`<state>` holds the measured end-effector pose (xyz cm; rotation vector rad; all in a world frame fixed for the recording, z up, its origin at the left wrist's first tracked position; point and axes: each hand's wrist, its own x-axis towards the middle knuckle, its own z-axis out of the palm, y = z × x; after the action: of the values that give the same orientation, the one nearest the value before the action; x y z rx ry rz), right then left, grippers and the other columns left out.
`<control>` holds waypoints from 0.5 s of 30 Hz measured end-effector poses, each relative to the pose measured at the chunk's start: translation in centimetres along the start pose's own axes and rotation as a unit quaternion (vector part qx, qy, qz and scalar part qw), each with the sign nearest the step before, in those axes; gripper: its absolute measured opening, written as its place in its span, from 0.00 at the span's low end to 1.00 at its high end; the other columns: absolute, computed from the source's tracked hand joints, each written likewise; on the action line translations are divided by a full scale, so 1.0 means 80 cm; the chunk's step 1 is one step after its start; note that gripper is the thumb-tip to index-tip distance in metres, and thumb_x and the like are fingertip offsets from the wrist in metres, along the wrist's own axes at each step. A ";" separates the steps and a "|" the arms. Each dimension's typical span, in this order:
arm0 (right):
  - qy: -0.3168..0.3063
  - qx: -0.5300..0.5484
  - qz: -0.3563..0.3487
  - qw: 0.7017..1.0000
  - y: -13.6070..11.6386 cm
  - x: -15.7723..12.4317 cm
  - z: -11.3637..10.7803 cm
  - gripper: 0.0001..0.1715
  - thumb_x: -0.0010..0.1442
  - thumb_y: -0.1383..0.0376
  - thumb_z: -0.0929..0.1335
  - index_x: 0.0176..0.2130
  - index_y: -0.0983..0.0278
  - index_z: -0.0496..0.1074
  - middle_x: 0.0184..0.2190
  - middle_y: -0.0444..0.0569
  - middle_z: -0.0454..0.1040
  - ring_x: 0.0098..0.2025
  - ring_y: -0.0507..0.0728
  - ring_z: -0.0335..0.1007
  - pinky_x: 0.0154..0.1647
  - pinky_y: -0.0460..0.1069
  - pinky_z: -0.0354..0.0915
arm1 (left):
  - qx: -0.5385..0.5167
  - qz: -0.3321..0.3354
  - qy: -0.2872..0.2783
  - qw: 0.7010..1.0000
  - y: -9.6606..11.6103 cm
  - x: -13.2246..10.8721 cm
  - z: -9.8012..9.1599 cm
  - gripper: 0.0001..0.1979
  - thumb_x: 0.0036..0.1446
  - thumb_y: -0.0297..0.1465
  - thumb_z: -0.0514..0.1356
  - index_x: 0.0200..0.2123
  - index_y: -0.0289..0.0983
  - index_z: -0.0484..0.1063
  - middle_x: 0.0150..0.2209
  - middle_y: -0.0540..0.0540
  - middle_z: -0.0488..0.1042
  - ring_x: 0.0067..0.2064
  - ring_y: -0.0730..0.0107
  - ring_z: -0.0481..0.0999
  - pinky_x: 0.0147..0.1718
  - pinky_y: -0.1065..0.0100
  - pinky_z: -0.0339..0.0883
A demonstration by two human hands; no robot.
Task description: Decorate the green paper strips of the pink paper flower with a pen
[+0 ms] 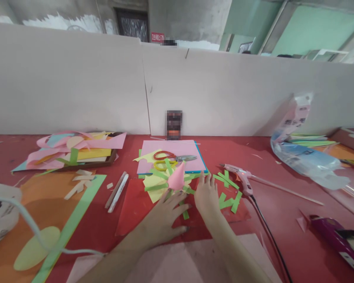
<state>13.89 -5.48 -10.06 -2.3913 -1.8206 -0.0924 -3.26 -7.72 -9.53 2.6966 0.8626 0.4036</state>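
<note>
A pink paper cone (177, 177) stands at the middle of a yellow paper shape (153, 184), with green paper strips (156, 188) spread out around it. My left hand (169, 212) lies with fingers spread at the near side of this paper piece, its fingertips close to the cone's base. To the right of the cone, my right hand (207, 194) rests with fingers stretched forward by the ends of the green strips. Neither hand grips anything I can see. A red sheet (132, 208) lies beneath the paper piece.
Scissors (186, 158) lie on pink sheets (188, 147) behind the cone. Loose green strips (236, 201) and a pink glue gun (238, 173) with a cord are at right. Two pens (118, 192), a box of paper scraps (85, 151) and orange paper (47, 196) are at left.
</note>
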 end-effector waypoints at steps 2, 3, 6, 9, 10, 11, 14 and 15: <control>-0.002 0.003 0.001 1.000 0.000 0.000 -0.001 0.32 0.56 0.77 0.56 0.60 0.81 0.53 0.58 0.76 0.55 0.60 0.73 0.51 0.55 0.62 0.52 | -0.001 0.000 -0.002 1.000 0.000 0.000 -0.001 0.26 0.53 0.42 0.59 0.54 0.42 0.62 0.60 0.44 0.58 0.62 0.57 0.52 0.60 0.50 0.41; -0.002 0.003 0.002 1.000 0.000 -0.001 -0.002 0.32 0.56 0.77 0.56 0.60 0.80 0.53 0.58 0.75 0.55 0.60 0.72 0.51 0.55 0.62 0.52 | -0.002 0.001 -0.002 1.000 0.001 0.000 -0.002 0.26 0.53 0.42 0.59 0.54 0.43 0.62 0.60 0.44 0.58 0.62 0.57 0.52 0.60 0.50 0.41; -0.008 0.008 0.010 1.000 -0.001 -0.001 -0.006 0.32 0.56 0.77 0.55 0.60 0.78 0.54 0.58 0.73 0.55 0.60 0.70 0.51 0.56 0.61 0.52 | -0.005 0.000 0.002 1.000 0.001 -0.001 -0.004 0.26 0.53 0.43 0.59 0.54 0.43 0.61 0.60 0.45 0.58 0.62 0.57 0.52 0.60 0.50 0.41; -0.023 0.007 0.009 1.000 -0.001 -0.002 -0.011 0.31 0.57 0.77 0.56 0.60 0.78 0.55 0.58 0.72 0.55 0.61 0.69 0.50 0.56 0.60 0.51 | -0.005 -0.002 -0.005 1.000 0.001 -0.001 -0.004 0.26 0.53 0.44 0.58 0.55 0.44 0.61 0.60 0.46 0.58 0.62 0.59 0.51 0.61 0.51 0.38; -0.027 0.002 0.006 1.000 -0.001 -0.002 -0.012 0.31 0.57 0.77 0.55 0.60 0.79 0.55 0.58 0.72 0.56 0.61 0.69 0.50 0.56 0.60 0.52 | -0.005 -0.003 -0.008 1.000 0.000 -0.001 -0.004 0.26 0.54 0.44 0.57 0.55 0.43 0.61 0.60 0.46 0.58 0.62 0.59 0.51 0.61 0.52 0.37; -0.028 -0.002 0.002 1.000 0.000 -0.002 -0.012 0.31 0.57 0.77 0.55 0.59 0.79 0.55 0.58 0.72 0.56 0.61 0.69 0.50 0.56 0.59 0.52 | -0.007 -0.005 -0.011 1.000 0.000 -0.001 -0.004 0.26 0.54 0.45 0.56 0.55 0.43 0.61 0.60 0.46 0.58 0.62 0.60 0.51 0.61 0.52 0.35; -0.017 -0.003 -0.001 1.000 0.003 -0.002 -0.008 0.30 0.56 0.77 0.55 0.59 0.78 0.56 0.58 0.71 0.56 0.61 0.69 0.51 0.55 0.60 0.52 | -0.017 -0.013 -0.019 1.000 -0.002 0.000 -0.003 0.28 0.54 0.46 0.56 0.56 0.42 0.60 0.60 0.46 0.58 0.62 0.60 0.52 0.61 0.51 0.31; -0.009 0.004 -0.001 1.000 0.004 -0.002 -0.006 0.30 0.56 0.77 0.56 0.58 0.78 0.57 0.58 0.71 0.57 0.60 0.70 0.51 0.55 0.61 0.52 | -0.021 -0.015 -0.021 0.999 -0.002 0.000 -0.003 0.28 0.54 0.46 0.56 0.56 0.42 0.59 0.60 0.46 0.59 0.62 0.59 0.52 0.61 0.51 0.30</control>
<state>14.15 -5.75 -9.61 -2.3935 -1.8275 -0.0629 -3.42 -7.53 -9.41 2.6416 0.8716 0.3530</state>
